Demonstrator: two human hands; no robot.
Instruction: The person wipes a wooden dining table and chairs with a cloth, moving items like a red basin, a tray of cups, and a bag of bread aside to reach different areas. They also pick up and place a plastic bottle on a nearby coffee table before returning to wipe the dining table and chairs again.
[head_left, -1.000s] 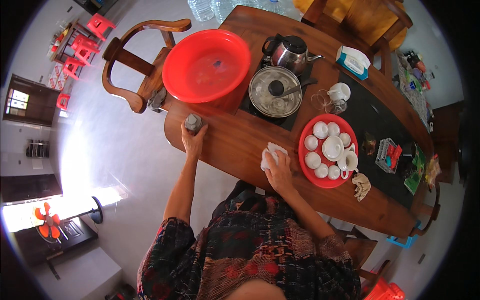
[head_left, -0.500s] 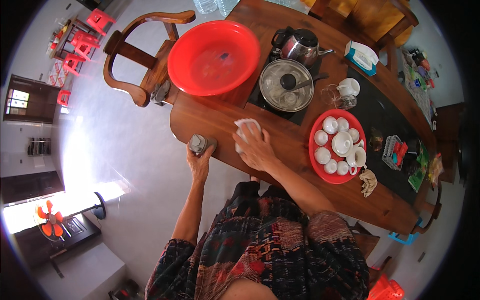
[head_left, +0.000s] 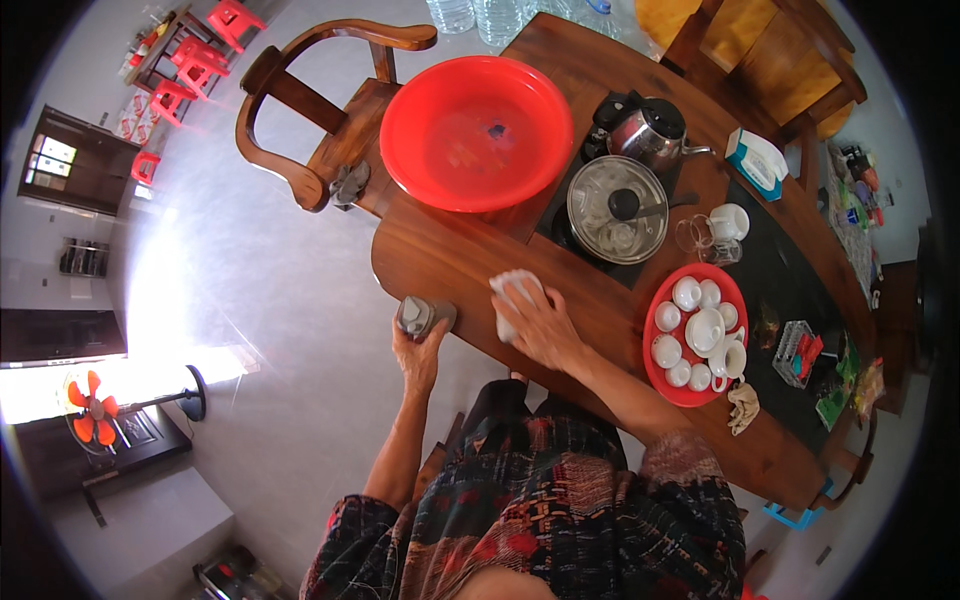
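Observation:
My left hand point(head_left: 418, 355) is closed around a greyish, see-through container point(head_left: 418, 316) with a squarish pale top, at the table's left front edge. Whether the container rests on the wood I cannot tell. To its right, my right hand point(head_left: 545, 330) presses a folded white cloth point(head_left: 517, 290) on the brown wooden table point(head_left: 440, 260). The fingers lie bent over the cloth and cover part of it.
Behind my hands stands a large red basin point(head_left: 440, 185). A glass-lidded pot point(head_left: 600, 225) and a steel kettle point(head_left: 655, 135) are right of it. Nearer right, a red tray point(head_left: 655, 365) bears several white cups, with a crumpled beige cloth point(head_left: 743, 408) beside it. A wooden chair point(head_left: 290, 95) stands far left.
The whole view has shifted, so the table and its things sit lower and further right. Both hands keep their holds on the container and the white cloth.

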